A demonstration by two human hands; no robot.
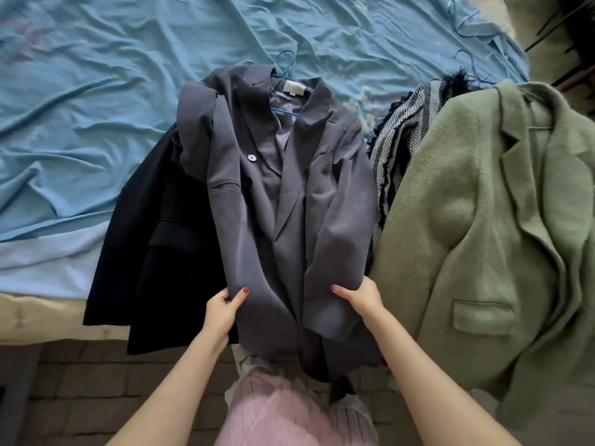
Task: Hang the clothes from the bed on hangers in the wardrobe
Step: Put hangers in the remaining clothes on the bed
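Rumpled blue bedsheet [96, 91] above a brick-patterned floor [80, 381]. My left hand [222, 309] and right hand [360, 296] each pinch the grey blazer's [289, 204] hem — black jacket [154, 252] beneath, green coat [499, 236] right, blue hanger [286, 64] inside the collar.

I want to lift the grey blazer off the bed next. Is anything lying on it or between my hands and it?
Nothing visible: the grey blazer lies on top of the black jacket, and the left hand and right hand already grip its lower edges.
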